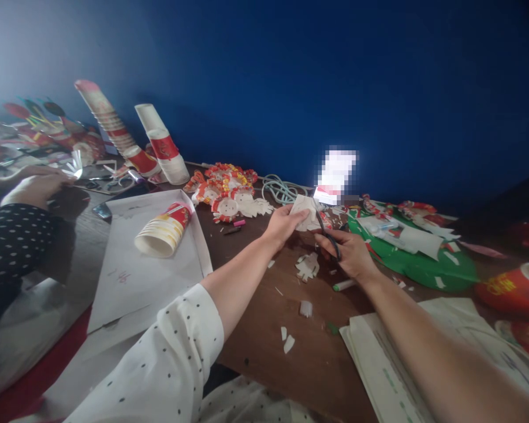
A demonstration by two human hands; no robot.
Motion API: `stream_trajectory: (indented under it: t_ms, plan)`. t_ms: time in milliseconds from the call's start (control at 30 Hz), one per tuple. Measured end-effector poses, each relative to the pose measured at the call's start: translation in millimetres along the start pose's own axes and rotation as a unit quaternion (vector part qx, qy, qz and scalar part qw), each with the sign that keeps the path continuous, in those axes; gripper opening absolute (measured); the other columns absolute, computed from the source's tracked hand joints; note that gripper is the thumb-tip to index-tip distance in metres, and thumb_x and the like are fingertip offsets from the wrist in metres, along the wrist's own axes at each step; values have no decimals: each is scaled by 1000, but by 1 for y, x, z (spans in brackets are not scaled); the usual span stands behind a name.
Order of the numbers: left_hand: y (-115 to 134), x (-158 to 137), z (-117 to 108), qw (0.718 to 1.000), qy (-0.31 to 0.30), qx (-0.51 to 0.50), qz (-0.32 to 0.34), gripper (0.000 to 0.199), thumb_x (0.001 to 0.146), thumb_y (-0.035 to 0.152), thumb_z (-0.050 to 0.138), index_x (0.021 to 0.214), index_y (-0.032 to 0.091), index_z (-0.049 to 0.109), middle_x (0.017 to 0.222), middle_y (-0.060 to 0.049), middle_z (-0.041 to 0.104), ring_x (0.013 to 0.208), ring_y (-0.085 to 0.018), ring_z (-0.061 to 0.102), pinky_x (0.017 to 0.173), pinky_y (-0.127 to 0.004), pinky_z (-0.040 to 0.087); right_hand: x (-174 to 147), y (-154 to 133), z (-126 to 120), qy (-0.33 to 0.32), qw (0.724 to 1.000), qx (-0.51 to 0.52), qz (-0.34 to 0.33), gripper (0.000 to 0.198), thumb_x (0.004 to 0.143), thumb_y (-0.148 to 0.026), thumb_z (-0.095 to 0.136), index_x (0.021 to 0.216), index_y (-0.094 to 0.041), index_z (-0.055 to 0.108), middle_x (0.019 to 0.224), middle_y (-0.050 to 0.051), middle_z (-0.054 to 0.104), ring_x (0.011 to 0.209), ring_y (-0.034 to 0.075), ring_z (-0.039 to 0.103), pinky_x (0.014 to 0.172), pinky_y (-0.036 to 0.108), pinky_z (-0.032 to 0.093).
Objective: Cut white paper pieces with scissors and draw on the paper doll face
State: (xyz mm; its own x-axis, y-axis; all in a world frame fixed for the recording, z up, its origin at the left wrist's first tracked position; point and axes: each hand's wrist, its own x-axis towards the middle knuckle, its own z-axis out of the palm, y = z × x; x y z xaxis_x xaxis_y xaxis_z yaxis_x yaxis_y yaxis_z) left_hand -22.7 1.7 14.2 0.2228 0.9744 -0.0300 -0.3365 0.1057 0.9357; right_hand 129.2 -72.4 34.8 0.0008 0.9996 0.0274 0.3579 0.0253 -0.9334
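My left hand point(284, 225) pinches a piece of white paper point(304, 210) above the brown table point(264, 317). In my right hand point(352, 254) is a pair of scissors point(330, 239) with dark handles, its blades at the paper's right edge. I cannot tell whether the blades are closed. Below the hands lie a white cut-out shape point(307, 267) and a green-capped marker point(344, 285). Several small paper scraps point(288, 343) are scattered nearer to me.
A co-worker's hands point(35, 185) are busy at the left. Stacked paper cups point(165, 147) lean near the blue wall; more cups point(163, 232) lie on a white box lid point(127, 288). Decorated cut-outs point(227, 191), a coiled cord point(282, 191) and a green disc point(423, 270) are farther back.
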Motion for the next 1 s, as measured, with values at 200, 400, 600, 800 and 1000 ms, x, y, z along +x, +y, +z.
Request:
stream_trajectory:
  t_ms: [200,400,600,800,1000]
  plan:
    - [-2,2,-3,1000,-6,17,11,35,68,39,74,91,12,70,77,-7,71,65,-15,61,65,-27,48,2,3,-1,-5,1000,3,-5,55,67,-60,69,93,-12,74,50,-2,52,48,10,43,46,24,34]
    - [-1,3,-4,1000,5,6,3,35,67,40,75,87,12,69,73,-6,68,61,-13,59,64,-27,46,2,5,-1,-10,1000,7,-2,55,69,-57,69,98,-11,74,50,-3,51,48,10,44,46,24,35]
    - [-5,7,-6,1000,9,-3,7,37,66,41,76,90,13,70,73,-6,69,62,-14,60,63,-26,46,3,9,-1,-15,1000,10,-2,54,69,-57,69,98,-12,74,50,-3,51,47,10,43,46,24,34]
    - [-4,7,-7,1000,0,9,6,29,70,36,73,87,12,70,73,-6,69,61,-13,60,60,-25,46,2,4,-2,-24,999,13,19,57,67,-59,70,99,-12,74,50,-2,53,47,11,46,46,24,36]
    - [-1,4,-5,1000,-19,7,-7,33,69,37,74,90,11,70,73,-6,69,60,-13,60,62,-26,47,0,1,-3,-34,999,11,31,59,69,-57,69,105,-11,73,52,-2,55,48,11,48,48,24,38]
